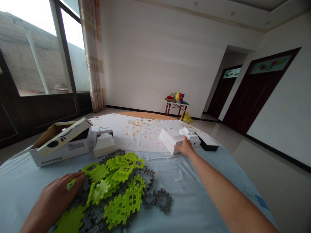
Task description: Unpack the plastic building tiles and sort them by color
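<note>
A heap of lime-green and grey interlocking plastic tiles [116,186] lies on the light blue cloth in front of me. My left hand [57,197] rests flat on the left side of the heap, fingers spread over a green piece. My right hand [186,147] reaches far forward and touches the near edge of a white box [171,139]; its fingers are curled against the box, and I cannot see whether they grip it.
An open cardboard box [60,142] sits at the left, a small white open box [104,144] beside it. More white and black boxes [206,142] lie past my right hand. The blue cloth [189,194] covers the surface. A small table [176,105] stands by the far wall.
</note>
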`<state>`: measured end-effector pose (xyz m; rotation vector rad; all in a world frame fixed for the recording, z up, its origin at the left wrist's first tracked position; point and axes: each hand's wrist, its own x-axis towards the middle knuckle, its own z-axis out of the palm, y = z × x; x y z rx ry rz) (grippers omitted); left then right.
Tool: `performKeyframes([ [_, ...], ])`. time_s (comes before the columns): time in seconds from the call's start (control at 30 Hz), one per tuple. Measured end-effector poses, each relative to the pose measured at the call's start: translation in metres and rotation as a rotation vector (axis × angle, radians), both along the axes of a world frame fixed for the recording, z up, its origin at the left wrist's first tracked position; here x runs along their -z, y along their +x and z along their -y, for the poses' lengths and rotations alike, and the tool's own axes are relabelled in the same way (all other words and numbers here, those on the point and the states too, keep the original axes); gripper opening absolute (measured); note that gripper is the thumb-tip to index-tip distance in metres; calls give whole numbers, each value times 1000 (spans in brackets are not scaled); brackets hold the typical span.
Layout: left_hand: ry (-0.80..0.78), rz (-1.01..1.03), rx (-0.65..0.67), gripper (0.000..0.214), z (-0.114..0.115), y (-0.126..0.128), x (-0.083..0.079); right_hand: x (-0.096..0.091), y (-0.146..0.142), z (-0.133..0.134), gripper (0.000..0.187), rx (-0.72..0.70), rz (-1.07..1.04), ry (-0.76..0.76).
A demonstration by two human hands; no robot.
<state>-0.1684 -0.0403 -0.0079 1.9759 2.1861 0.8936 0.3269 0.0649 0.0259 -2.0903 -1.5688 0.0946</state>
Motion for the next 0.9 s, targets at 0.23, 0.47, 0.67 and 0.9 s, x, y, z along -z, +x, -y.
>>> performKeyframes([
  [0.23,53,-54,-3,34,3,2,-8,5,-5,57,85,-417,-169,73],
  [0.47,43,-103,-19,38,6,1,-10,11,-14,92,81,-563,-351,181],
  [0.67,71,-164,-36,35,10,3,-13,20,-15,89,79,-453,-504,290],
  [0.9,32,-162,-42,38,17,11,-22,23,28,92,84,-133,-201,488],
])
